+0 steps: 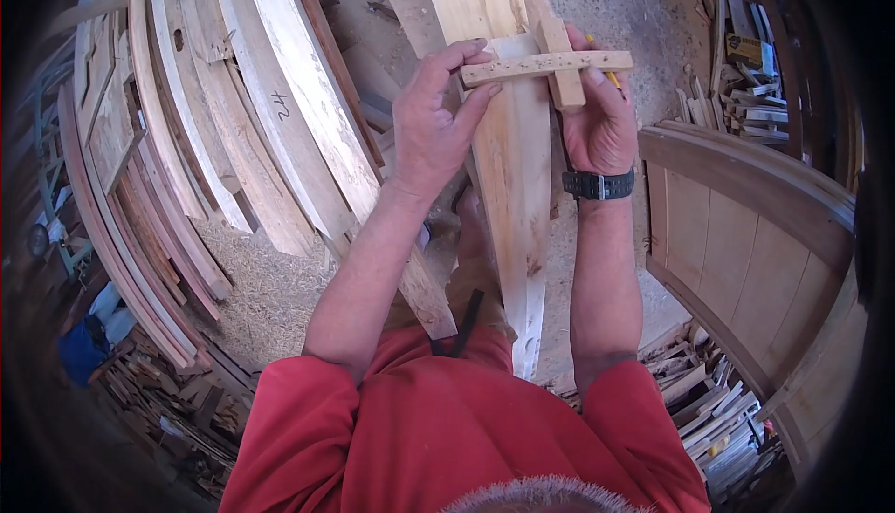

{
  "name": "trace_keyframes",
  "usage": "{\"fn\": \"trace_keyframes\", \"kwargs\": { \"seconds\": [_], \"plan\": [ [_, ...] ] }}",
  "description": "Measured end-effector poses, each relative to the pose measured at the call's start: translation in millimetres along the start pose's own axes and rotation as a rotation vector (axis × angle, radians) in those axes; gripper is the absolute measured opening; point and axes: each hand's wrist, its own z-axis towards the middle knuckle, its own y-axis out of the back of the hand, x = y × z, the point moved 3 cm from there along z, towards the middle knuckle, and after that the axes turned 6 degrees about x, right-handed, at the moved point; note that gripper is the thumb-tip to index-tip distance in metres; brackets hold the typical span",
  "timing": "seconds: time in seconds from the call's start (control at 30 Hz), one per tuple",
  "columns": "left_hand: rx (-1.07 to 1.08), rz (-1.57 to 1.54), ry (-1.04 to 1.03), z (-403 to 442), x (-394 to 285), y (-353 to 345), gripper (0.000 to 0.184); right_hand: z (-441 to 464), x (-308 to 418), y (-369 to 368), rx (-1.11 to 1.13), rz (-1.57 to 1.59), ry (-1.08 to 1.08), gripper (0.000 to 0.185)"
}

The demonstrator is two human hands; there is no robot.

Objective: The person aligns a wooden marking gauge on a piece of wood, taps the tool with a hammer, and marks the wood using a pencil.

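Observation:
Both my hands hold a wooden marking gauge [518, 68], a cross of two sticks whose longer bar is dotted with small dark marks. My left hand [436, 117] pinches the bar's left end between thumb and fingers. On the other side, my right hand [601, 122], with a black watch at the wrist, is closed around the gauge near the crossing. A yellow pencil [612, 79] shows among its fingers. Below the gauge lies a long pale plank [513, 168], running away from my body. Whether the gauge touches the plank I cannot tell.
Long boards [280, 84] lie side by side on the left, one marked 24. A panelled wooden piece [736, 233] stands at right. Wood offcuts [709, 401] are piled at lower right, and shavings [266, 280] cover the floor at left.

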Motion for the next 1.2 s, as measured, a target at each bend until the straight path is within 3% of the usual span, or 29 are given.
{"fn": "trace_keyframes", "kwargs": {
  "seconds": [0.07, 0.13, 0.27, 0.57, 0.97, 1.2],
  "plan": [
    [-0.045, 0.123, -0.061, 1.7, 1.1, -1.8, 0.048, 1.7, -1.0, -0.5, -0.011, 0.035, 0.011, 0.037],
    [-0.048, 0.112, -0.029, 3.8, -0.1, -5.1, 0.046, 4.8, -2.1, 2.8, -0.116, -0.255, 0.016, 0.029],
    [-0.054, 0.161, 0.0, 8.2, -6.0, -4.1, 0.043, 13.9, -5.1, 6.5, -0.169, -0.172, 0.009, 0.031],
    [-0.053, 0.121, 0.045, 14.5, -4.1, -0.7, 0.039, 23.8, 4.5, 11.4, -0.248, -0.294, -0.025, 0.031],
    [0.039, 0.156, 0.075, 18.9, 5.1, 3.5, 0.037, 15.8, -3.1, 3.3, -0.178, -0.252, 0.017, 0.029],
    [0.067, 0.253, 0.001, 19.4, 2.5, 3.2, 0.038, 13.1, -2.8, -0.4, -0.127, -0.26, 0.024, 0.041]
  ]
}}
